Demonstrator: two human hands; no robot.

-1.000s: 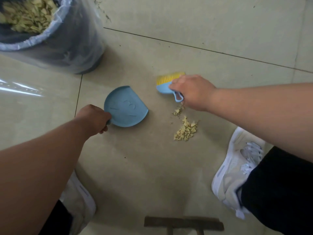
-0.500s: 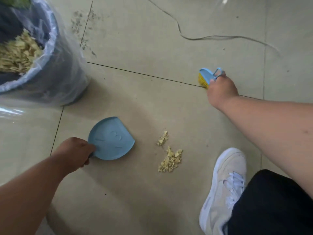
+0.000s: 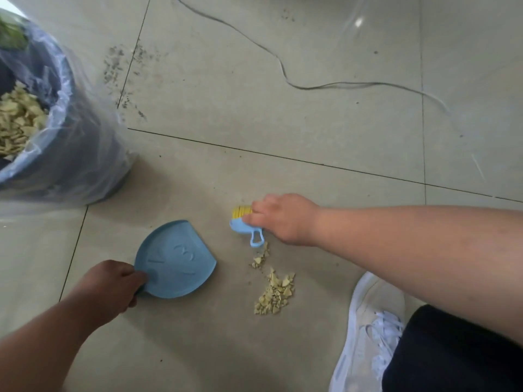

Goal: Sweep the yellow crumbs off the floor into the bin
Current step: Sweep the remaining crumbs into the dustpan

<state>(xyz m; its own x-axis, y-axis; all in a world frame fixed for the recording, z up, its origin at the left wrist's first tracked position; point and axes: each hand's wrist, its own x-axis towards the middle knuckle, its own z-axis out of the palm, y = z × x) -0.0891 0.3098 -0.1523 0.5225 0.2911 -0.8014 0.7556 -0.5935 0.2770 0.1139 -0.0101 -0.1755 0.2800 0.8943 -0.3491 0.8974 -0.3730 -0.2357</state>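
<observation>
Crumbs lying between pan and shoe

Crumbs (image 3: 274, 293) are lying on the floor (image 3: 283, 131) in two small heaps, pale yellow, broken into angular chips of uneven size. The larger heap is sitting nearer the shoe (image 3: 368, 329); the smaller one is trailing up toward the brush (image 3: 244, 223), almost reaching its loop handle. None are lying on the pan (image 3: 177, 260).

The right hand (image 3: 283, 217) is gripping the brush, fingers curled over its blue back, with the yellow bristles pointing away from the person. The brush is sitting just beyond the crumbs.

The left hand (image 3: 109, 287) is closing around the pan's handle, fingers wrapped tight so the handle itself is hidden. The pan is resting flat on the floor, its straight open edge facing the crumbs and standing near them but apart.

The bin (image 3: 70, 142) is standing at the far left, lined with a clear bag, and is already holding a mass of the same yellow chips. A thin cord (image 3: 311, 87) is snaking across the tiles beyond the brush. Dark specks are showing along a tile seam near the bin.
</observation>
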